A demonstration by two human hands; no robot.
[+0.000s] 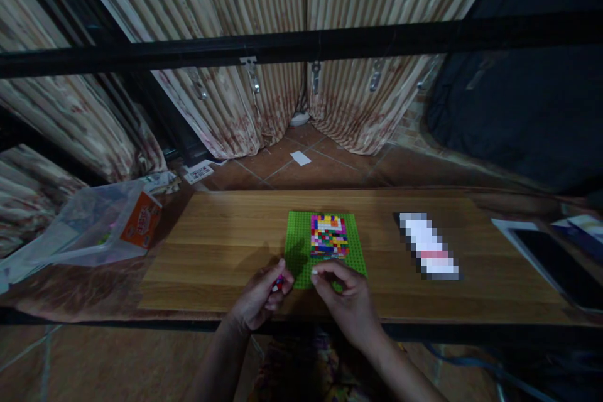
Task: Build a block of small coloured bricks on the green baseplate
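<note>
A green studded baseplate [298, 235] lies on the wooden board in front of me. Colourful building bricks [328, 235] form a dense rectangular patch on it, toward its right side. My left hand [264, 289] is curled around several small bricks [277, 284], red, white and pink among them, just left of the plate's near edge. Over the plate's near part, my right hand [346, 292] pinches a small white brick [314, 272] between thumb and forefinger. The near rows of the patch are partly hidden by my right hand.
On the left stands a clear plastic box [103, 220] with an orange label. A blurred-out device [428, 246] lies on the wooden board [211, 245] at right, and a dark tablet [556, 264] lies farther right. A black rail [282, 50] crosses before the curtains.
</note>
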